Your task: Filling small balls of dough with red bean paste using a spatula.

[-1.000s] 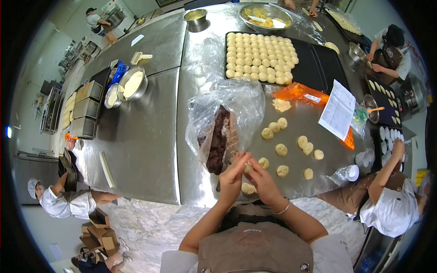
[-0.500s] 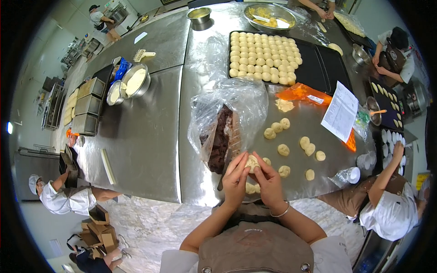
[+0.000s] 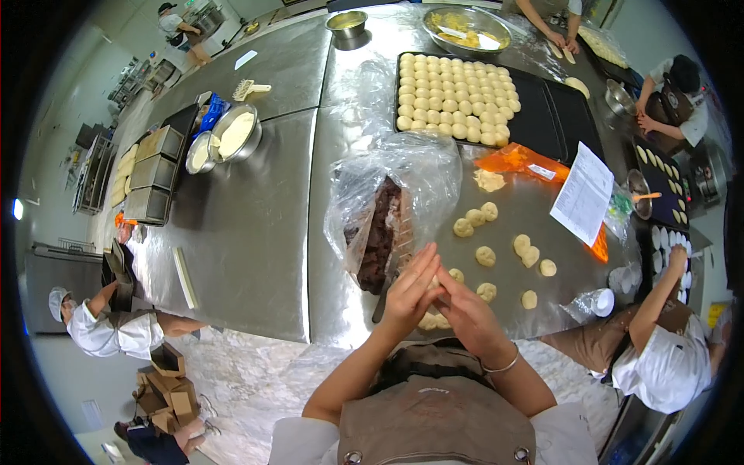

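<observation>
The left hand (image 3: 411, 298) and right hand (image 3: 470, 311) formed a peak before the body, palms facing, fingers nearly straight and angled forward and inward, their tips close together. The wrists stood apart below; the bare forearms (image 3: 355, 373) slanted inward from elbows spread wide.

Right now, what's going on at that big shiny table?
The person's left hand and right hand are cupped together around a small pale dough piece, mostly hidden. Just beyond, a clear plastic bag holds dark brown lumpy stuff. Small round pale dough lumps lie on the grey metal table, and farther off, a black rectangular tray is partly covered with rows of cream-coloured balls.
</observation>
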